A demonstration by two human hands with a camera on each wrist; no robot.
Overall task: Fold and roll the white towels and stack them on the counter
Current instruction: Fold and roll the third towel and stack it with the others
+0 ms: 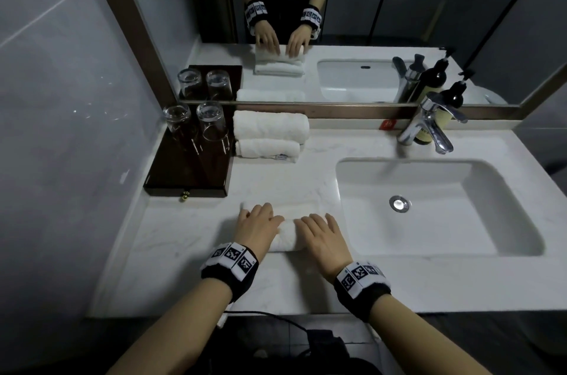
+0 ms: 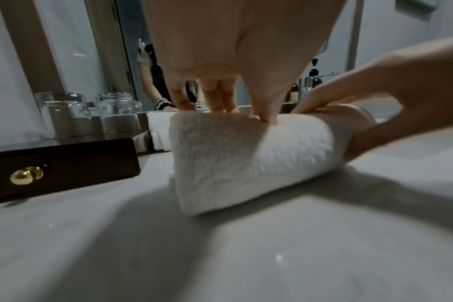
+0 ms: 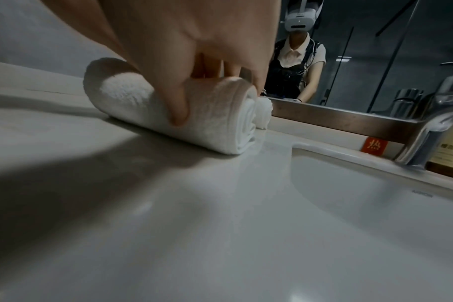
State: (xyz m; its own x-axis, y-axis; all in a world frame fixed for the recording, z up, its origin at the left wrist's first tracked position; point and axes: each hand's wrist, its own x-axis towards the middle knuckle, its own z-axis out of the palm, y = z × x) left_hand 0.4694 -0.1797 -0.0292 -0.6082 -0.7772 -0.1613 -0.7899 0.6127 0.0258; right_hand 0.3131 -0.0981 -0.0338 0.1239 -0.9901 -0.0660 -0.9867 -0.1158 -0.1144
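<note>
A white towel (image 1: 288,240) lies half rolled near the front of the marble counter (image 1: 184,236), its flat tail (image 1: 294,206) stretching away from me. My left hand (image 1: 257,226) cups the roll's left end, fingers over the top and thumb on the near side (image 2: 246,163). My right hand (image 1: 322,230) grips the right end in the same manner, the thumb (image 3: 177,110) pressing the near face of the roll (image 3: 215,126). Two finished rolls, the upper (image 1: 270,126) and the lower (image 1: 267,148), sit stacked by the mirror.
A dark wooden tray (image 1: 187,172) with two upturned glasses (image 1: 211,121) stands left of the stacked rolls. The sink basin (image 1: 429,206) opens just right of my right hand, with a chrome faucet (image 1: 429,129) and a pump bottle (image 1: 454,95) behind it.
</note>
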